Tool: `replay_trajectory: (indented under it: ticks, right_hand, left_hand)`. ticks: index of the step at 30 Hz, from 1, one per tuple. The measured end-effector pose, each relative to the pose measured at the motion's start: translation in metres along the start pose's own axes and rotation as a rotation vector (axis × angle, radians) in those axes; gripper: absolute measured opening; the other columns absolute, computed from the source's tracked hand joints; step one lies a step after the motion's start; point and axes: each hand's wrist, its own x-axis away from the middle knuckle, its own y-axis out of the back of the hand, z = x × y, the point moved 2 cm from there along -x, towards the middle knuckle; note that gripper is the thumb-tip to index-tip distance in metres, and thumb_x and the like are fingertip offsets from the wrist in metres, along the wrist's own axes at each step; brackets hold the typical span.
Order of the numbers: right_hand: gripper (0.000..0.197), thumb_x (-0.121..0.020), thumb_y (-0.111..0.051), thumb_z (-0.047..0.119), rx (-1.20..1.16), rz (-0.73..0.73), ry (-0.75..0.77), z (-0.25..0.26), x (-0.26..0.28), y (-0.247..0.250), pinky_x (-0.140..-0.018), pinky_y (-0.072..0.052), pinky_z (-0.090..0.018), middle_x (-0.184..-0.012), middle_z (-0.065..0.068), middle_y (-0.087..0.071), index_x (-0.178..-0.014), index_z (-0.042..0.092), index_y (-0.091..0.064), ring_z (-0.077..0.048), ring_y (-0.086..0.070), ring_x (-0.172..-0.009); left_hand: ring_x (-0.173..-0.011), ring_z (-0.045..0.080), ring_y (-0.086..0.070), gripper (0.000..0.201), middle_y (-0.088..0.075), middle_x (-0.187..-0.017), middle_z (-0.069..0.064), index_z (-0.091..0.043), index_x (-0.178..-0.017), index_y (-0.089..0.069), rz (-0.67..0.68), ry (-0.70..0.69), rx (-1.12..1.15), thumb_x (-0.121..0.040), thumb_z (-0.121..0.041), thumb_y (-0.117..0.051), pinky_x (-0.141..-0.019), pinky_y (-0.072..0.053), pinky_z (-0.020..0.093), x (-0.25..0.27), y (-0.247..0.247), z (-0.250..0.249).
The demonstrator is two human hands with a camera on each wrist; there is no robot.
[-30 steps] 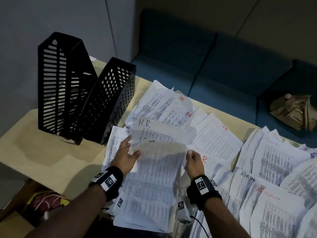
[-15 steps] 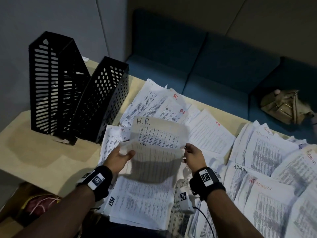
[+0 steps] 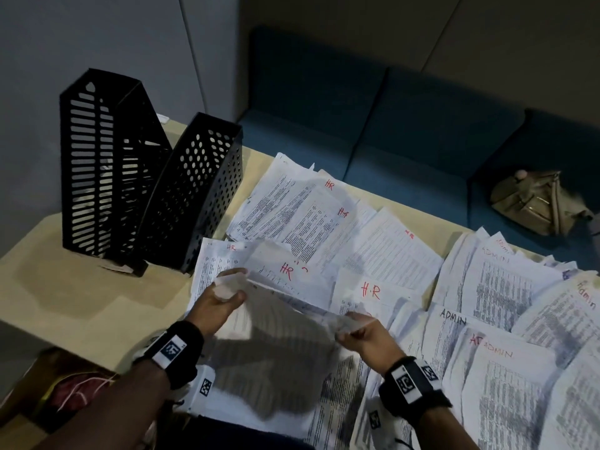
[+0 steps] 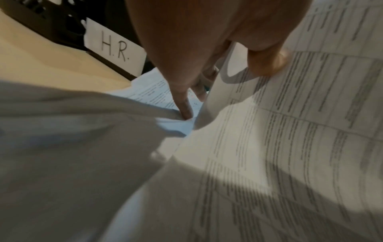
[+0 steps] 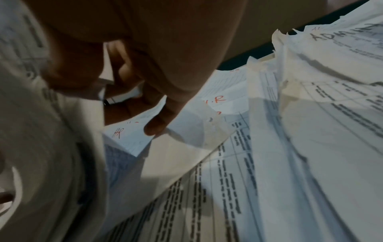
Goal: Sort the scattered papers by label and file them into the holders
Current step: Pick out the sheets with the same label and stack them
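Both hands held one sheet [image 3: 279,323] by its far corners, lifted clear of the heap beneath it. The left hand [image 3: 217,303] pinched the left corner, thumb on top and fingers under the paper; in the left wrist view one finger reached down onto the sheets below. The right hand [image 3: 360,336] pinched the right corner the same way, fingers curled round the edge. The held sheet's own label could not be read, since it sagged between the hands with its top edge curled.

Just beyond the hands lay sheets marked HR [image 3: 324,241] in red, overlapping in a loose fan that ran away from the left hand toward the holders. To the right of the right hand lay the ADMIN sheets [image 3: 506,287], also overlapping but kept together as a group. So the sorting looked largely done: the two labels sat in separate spreads, with little mixing visible.

The filing looked barely begun. Farther out, beyond and left of the left hand, two black holders [image 3: 130,177] stood side by side on the table [image 3: 65,293], and through their perforated walls no stack of paper showed. The left wrist view showed an H.R. tag [image 4: 115,47] on one holder. By my reading, gathering each spread into a pile and slotting both piles in was all still to do.
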Motion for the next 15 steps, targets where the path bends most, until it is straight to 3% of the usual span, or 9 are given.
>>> replay_trajectory:
  ticks: [2,4,6,8,10,12,13,14,15]
  right_hand:
    - [0.018,-0.079,-0.072,0.009,-0.044,0.017,0.050,-0.001,0.007,-0.002,-0.066,-0.045,-0.022,-0.080,0.009,-0.065,-0.072,0.025,-0.068,-0.007,-0.059,-0.074]
    - [0.019,-0.071,-0.081,0.023,-0.039,-0.068,0.080,-0.003,0.009,-0.002,-0.077,-0.048,-0.015,-0.111,0.000,-0.061,-0.068,0.038,-0.069,-0.008,-0.058,-0.102]
    - [0.019,-0.058,-0.083,0.048,0.012,-0.111,0.058,-0.005,0.010,-0.003,-0.089,-0.044,-0.012,-0.126,0.002,-0.053,-0.069,0.043,-0.068,-0.004,-0.050,-0.116]
    - [0.031,-0.059,-0.079,0.059,-0.013,-0.119,0.003,-0.009,0.009,-0.006,-0.085,-0.048,-0.020,-0.115,0.008,-0.063,-0.081,0.040,-0.069,-0.004,-0.057,-0.109]
    - [0.017,-0.078,-0.074,0.041,0.011,-0.157,-0.020,-0.010,0.005,-0.008,-0.075,-0.048,-0.020,-0.090,0.013,-0.072,-0.092,0.035,-0.067,0.002,-0.065,-0.087]
    - [0.009,-0.087,-0.067,0.025,0.068,-0.271,-0.034,-0.016,-0.001,-0.006,-0.069,-0.048,-0.016,-0.084,0.013,-0.073,-0.096,0.026,-0.067,0.005,-0.065,-0.079]
    - [0.015,-0.087,-0.066,0.024,0.069,-0.325,-0.058,-0.022,-0.004,-0.005,-0.070,-0.048,-0.017,-0.089,0.009,-0.073,-0.101,0.019,-0.067,0.002,-0.066,-0.082]
    - [0.021,-0.087,-0.066,0.024,0.083,-0.352,-0.093,-0.026,-0.007,-0.005,-0.072,-0.049,-0.020,-0.092,0.004,-0.072,-0.105,0.012,-0.066,-0.004,-0.067,-0.084]
    - [0.023,-0.088,-0.065,0.024,0.114,-0.358,-0.129,-0.031,-0.010,-0.007,-0.073,-0.049,-0.026,-0.090,0.001,-0.071,-0.105,0.008,-0.065,-0.010,-0.066,-0.083]
  left_hand:
    - [-0.064,0.043,-0.048,0.039,-0.054,-0.068,0.024,-0.019,-0.126,-0.058,0.029,-0.010,-0.006,-0.091,-0.001,-0.059,-0.082,-0.055,0.033,-0.001,0.006,0.001]
    - [-0.066,0.028,-0.060,0.044,-0.067,-0.077,0.009,-0.025,-0.126,-0.059,0.095,0.009,-0.004,-0.084,-0.021,-0.071,-0.082,-0.053,0.023,0.000,0.006,0.002]
    - [-0.090,0.010,-0.065,0.044,-0.070,-0.105,-0.007,-0.024,-0.125,-0.058,0.126,0.006,-0.004,-0.083,-0.023,-0.072,-0.084,-0.050,0.016,-0.001,0.003,0.005]
    - [-0.095,0.000,-0.062,0.039,-0.065,-0.112,-0.011,-0.024,-0.124,-0.055,0.069,0.003,-0.064,-0.090,-0.007,-0.064,-0.089,-0.048,0.019,-0.002,0.001,0.004]
    - [-0.086,-0.001,-0.064,0.036,-0.068,-0.098,-0.014,-0.024,-0.119,-0.056,0.040,0.007,-0.074,-0.091,-0.001,-0.059,-0.083,-0.050,0.017,0.001,-0.003,-0.003]
    - [-0.083,0.032,-0.065,0.031,-0.071,-0.070,-0.002,-0.017,-0.116,-0.061,0.038,0.021,-0.038,-0.092,0.001,-0.056,-0.080,-0.052,0.028,0.002,-0.007,-0.006]
    - [-0.090,0.051,-0.053,0.029,-0.067,-0.068,0.016,-0.010,-0.118,-0.062,0.047,0.030,-0.013,-0.093,0.002,-0.055,-0.081,-0.024,0.024,0.004,-0.008,-0.006]
    - [-0.101,0.056,-0.039,0.029,-0.057,-0.083,0.030,-0.003,-0.120,-0.062,0.066,0.038,0.022,-0.093,0.002,-0.053,-0.099,-0.027,0.056,0.006,-0.009,-0.006]
    - [-0.106,0.055,-0.031,0.029,-0.047,-0.093,0.036,0.000,-0.121,-0.061,0.078,0.036,0.031,-0.094,0.001,-0.052,-0.093,-0.039,0.056,0.007,-0.010,-0.006]
